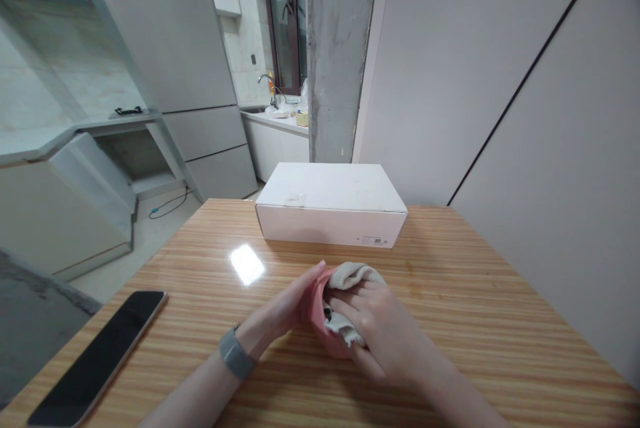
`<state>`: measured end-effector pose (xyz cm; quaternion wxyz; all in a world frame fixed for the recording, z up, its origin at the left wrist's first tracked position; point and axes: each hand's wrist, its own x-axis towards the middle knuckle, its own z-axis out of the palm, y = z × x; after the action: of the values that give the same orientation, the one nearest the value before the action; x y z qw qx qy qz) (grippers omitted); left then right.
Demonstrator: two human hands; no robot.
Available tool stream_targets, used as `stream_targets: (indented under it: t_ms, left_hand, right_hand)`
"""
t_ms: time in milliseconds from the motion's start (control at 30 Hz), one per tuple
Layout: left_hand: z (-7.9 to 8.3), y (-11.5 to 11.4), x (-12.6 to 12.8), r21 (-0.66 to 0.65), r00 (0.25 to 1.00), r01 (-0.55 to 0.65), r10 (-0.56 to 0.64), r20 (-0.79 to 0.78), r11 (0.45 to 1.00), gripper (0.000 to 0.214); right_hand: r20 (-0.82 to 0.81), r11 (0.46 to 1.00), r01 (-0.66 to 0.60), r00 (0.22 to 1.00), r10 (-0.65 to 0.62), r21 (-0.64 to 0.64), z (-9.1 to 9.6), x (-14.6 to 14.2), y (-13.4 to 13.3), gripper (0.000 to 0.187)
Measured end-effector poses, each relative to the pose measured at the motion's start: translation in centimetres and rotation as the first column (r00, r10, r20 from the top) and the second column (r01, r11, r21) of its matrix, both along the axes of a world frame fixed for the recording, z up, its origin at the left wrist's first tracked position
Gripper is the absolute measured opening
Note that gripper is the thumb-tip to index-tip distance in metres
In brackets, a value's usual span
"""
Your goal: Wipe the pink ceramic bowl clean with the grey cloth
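A pink cup (334, 347), perhaps a small bowl, is tilted with its mouth facing right. My left hand (285, 305) wraps around its left side, thumb up by the rim, and a grey band circles that wrist. My right hand (383, 325) reaches into the mouth, its fingers pressing a light grey ribbed cloth (356, 273) against the inside. Part of the cloth bunches over the top rim and another fold hangs at the lower edge. The right fingertips and the cup's bottom are hidden. A small dark spot shows between the cloth folds.
A closed white box (333, 225) lies across the far part of the wood-grain table (475, 308). At the left edge rests a black-screened phone (100, 355). Beyond the table stand a grey fridge (175, 48) and a counter with a faucet (267, 85); a pale wall panel is on the right.
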<state>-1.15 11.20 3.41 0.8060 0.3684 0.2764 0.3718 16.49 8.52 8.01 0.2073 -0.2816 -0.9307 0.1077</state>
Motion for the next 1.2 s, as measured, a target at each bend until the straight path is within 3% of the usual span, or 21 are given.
stream_targets:
  t_ms: [100, 300, 433, 567, 667, 833, 1033, 1200]
  left_hand:
    - [0.0, 0.1, -0.3, 0.013, 0.994, -0.037, 0.038, -0.099, 0.999, 0.042]
    - [0.0, -0.1, 0.0, 0.083, 0.993, -0.098, 0.103, -0.059, 0.992, 0.039]
    - [-0.5, -0.5, 0.5, 0.027, 0.988, -0.154, 0.154, -0.013, 0.988, 0.045]
    - [-0.6, -0.8, 0.8, -0.016, 0.990, -0.107, 0.108, 0.086, 0.994, 0.051]
    - [-0.5, -0.6, 0.6, -0.055, 0.992, -0.081, 0.086, 0.092, 0.995, 0.044]
    - [-0.5, 0.0, 0.1, -0.047, 0.999, -0.030, 0.032, 0.031, 0.998, 0.049]
    - [0.2, -0.2, 0.7, -0.025, 0.994, -0.108, 0.108, -0.012, 0.994, 0.038]
    - [0.2, -0.5, 1.0, 0.031, 0.996, -0.090, 0.090, 0.000, 0.995, 0.047]
  right_hand:
    - [0.004, 1.000, -0.019, 1.000, 0.019, 0.003, 0.0, -0.1, 0.1, 0.030]
    - [-0.059, 0.999, -0.008, 0.998, 0.010, 0.033, -0.5, 0.1, 0.3, 0.033]
    - [-0.066, 0.993, 0.108, 0.992, -0.105, 0.048, -0.9, 0.0, 0.4, 0.038]
    - [-0.024, 0.982, 0.181, 0.983, -0.180, 0.060, -0.7, 0.0, 0.4, 0.039]
    - [-0.010, 0.991, 0.127, 0.992, -0.127, 0.048, -0.5, 0.2, 0.4, 0.039]
    - [-0.016, 1.000, -0.028, 0.999, 0.028, 0.004, -0.4, 0.2, 0.3, 0.035]
    - [-0.056, 1.000, -0.014, 0.998, 0.013, -0.010, -0.4, 0.0, 0.3, 0.029]
    - [-0.058, 0.998, 0.055, 0.997, -0.055, -0.002, -0.5, 0.0, 0.5, 0.027]
